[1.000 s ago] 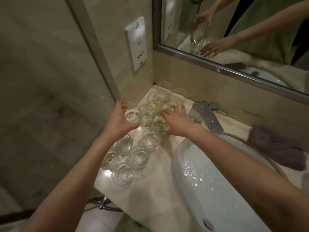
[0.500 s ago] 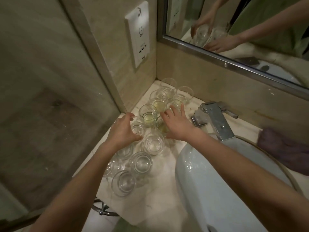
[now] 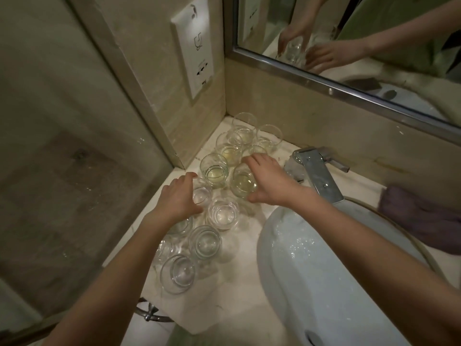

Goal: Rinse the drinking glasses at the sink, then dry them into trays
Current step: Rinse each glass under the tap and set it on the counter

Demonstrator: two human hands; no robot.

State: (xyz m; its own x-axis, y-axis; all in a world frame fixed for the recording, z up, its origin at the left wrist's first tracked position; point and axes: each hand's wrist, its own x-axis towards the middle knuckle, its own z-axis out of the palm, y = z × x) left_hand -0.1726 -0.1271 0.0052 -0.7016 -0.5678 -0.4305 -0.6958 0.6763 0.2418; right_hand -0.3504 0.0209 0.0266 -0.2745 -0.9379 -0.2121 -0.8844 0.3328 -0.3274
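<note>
Several clear drinking glasses crowd the counter's left corner. The far ones, like one upright glass, hold yellowish liquid; the near ones look clean and clear. My left hand curls round a small clear glass at the cluster's left side. My right hand grips a glass with yellowish liquid, fingers over its far rim and thumb at its near side. The white sink basin sits wet to the right.
A chrome faucet stands right of my right hand. A purple cloth lies on the counter at far right. A glass partition bounds the left, a mirror and a wall socket plate the back. A chrome ring hangs below the counter edge.
My left hand has lowered its clear glass toward the counter among the near glasses. My right hand has closed round the glass with yellowish liquid. The view has shifted closer.
</note>
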